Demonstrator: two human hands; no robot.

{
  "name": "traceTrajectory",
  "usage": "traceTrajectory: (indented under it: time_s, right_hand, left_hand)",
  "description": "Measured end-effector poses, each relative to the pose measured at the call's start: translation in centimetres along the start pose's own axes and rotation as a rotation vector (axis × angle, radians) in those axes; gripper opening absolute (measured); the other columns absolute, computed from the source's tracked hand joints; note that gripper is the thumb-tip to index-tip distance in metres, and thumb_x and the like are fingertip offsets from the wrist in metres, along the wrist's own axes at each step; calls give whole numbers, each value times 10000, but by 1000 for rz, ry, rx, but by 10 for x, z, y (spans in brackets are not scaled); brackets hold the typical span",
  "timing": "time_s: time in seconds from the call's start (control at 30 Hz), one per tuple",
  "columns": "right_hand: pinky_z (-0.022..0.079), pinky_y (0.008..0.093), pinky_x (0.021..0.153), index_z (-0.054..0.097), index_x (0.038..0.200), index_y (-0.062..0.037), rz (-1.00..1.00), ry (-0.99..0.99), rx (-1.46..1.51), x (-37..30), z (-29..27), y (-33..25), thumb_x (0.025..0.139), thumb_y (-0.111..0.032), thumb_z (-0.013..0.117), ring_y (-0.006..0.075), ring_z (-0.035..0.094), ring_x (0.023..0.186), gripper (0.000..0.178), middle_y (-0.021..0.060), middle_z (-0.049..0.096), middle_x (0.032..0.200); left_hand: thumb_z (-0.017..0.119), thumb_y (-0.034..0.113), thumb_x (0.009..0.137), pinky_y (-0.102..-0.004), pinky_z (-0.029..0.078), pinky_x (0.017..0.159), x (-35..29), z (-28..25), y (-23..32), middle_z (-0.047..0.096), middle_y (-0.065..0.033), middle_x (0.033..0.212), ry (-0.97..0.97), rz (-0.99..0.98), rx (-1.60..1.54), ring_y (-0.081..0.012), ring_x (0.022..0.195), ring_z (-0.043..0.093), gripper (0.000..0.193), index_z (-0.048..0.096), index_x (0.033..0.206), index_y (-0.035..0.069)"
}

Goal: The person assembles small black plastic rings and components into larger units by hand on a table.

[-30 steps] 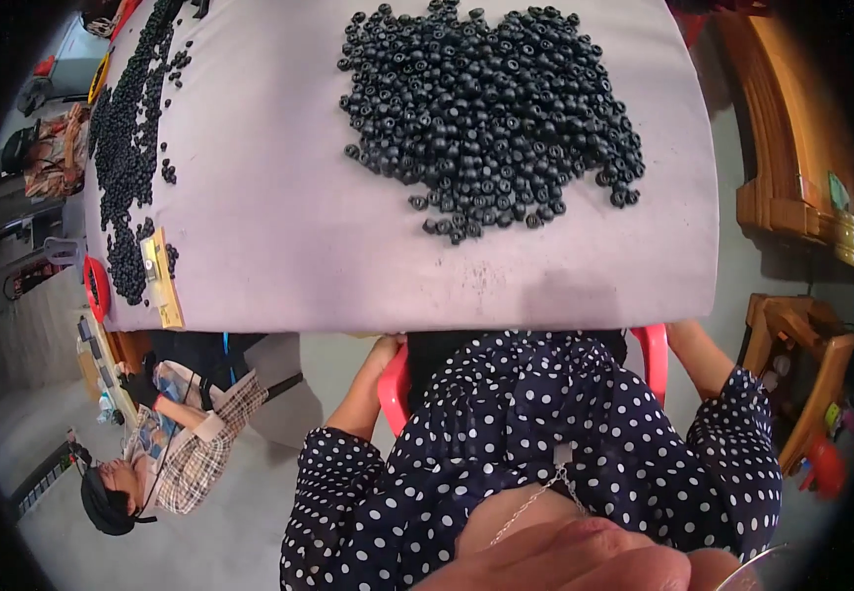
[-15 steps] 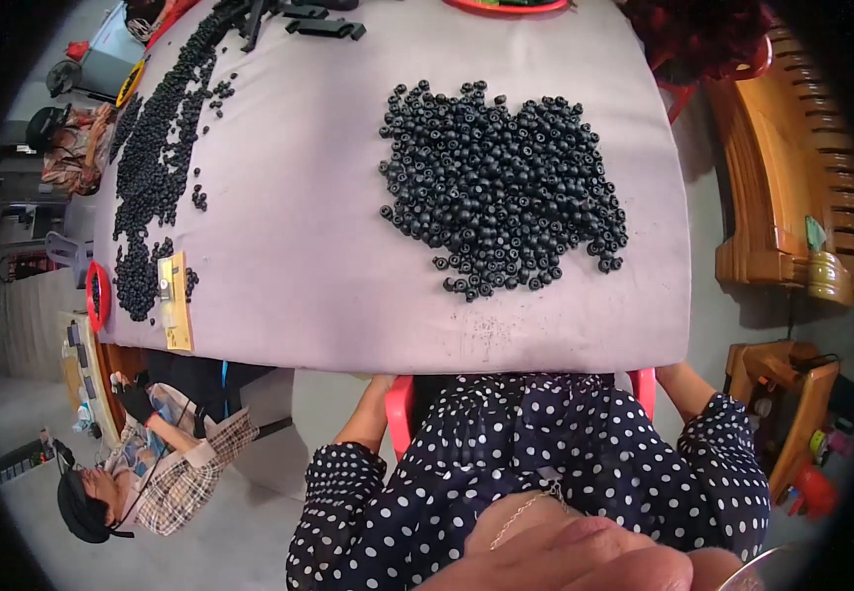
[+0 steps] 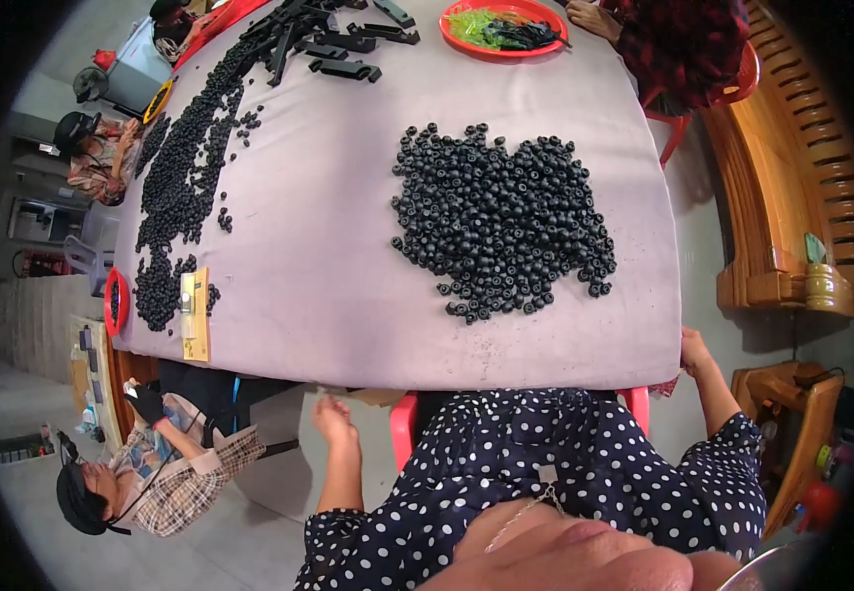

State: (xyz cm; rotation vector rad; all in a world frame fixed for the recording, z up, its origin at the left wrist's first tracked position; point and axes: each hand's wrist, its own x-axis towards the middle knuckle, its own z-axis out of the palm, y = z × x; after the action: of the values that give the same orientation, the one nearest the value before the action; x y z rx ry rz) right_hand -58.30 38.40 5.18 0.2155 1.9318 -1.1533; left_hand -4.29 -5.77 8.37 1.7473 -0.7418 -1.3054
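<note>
Many small, round, black pieces (image 3: 502, 229)

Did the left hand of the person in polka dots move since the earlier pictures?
Yes. The left hand has moved left, away from the red chair arm: before it was right beside it, now there's a gap.

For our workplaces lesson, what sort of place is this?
Perhaps a home workshop: a pile of small black parts on a cloth-covered table, a person in plaid by its corner, and a wooden bench alongside.
</note>
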Motion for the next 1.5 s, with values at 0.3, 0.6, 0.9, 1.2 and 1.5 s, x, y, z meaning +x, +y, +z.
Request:
traceTrajectory:
  time_s: [0.3,0.6,0.9,1.2,1.5]
  right_hand:
    - [525,376,599,701,902,-59,-315,-299,-1122,4,-41,-9,652,-137,752,264,642,641,267,109,663,698]
    - [483,400,671,625,902,-16,-553,608,-767,16,-93,-91,661,-42,734,291,624,719,266,146,612,734]
    - [286,172,407,565,969,-67,-691,-21,202,-79,57,-210,945,-204,517,13,392,470,148,-30,513,704]
    - [395,187,538,599,1157,-49,-779,-674,-71,-158,230,-182,880,-157,606,33,477,630,298,-35,572,795]
    - [458,337,648,582,870,37,-1005,-670,-450,-142,263,-162,789,-149,678,178,559,700,224,139,594,776]
  left_hand:
    - [535,144,940,-233,427,665,-42,55,120,552,24,844,8,646,-83,-55,734,491,168,551,1087,65]
    - [655,143,833,-377,480,847,-124,187,112,575,-121,1102,-780,1404,764,-299,1001,575,312,577,1110,22]
    - [661,100,825,-340,505,705,-119,216,85,596,-121,987,-884,1410,740,-258,820,605,258,599,1058,9]
    - [671,106,796,-341,484,698,-116,215,66,580,-113,956,-916,1179,583,-269,788,587,219,609,991,26]
    - [729,140,742,-363,485,760,-136,202,64,559,-123,1011,-881,1264,567,-302,877,580,289,618,985,28]
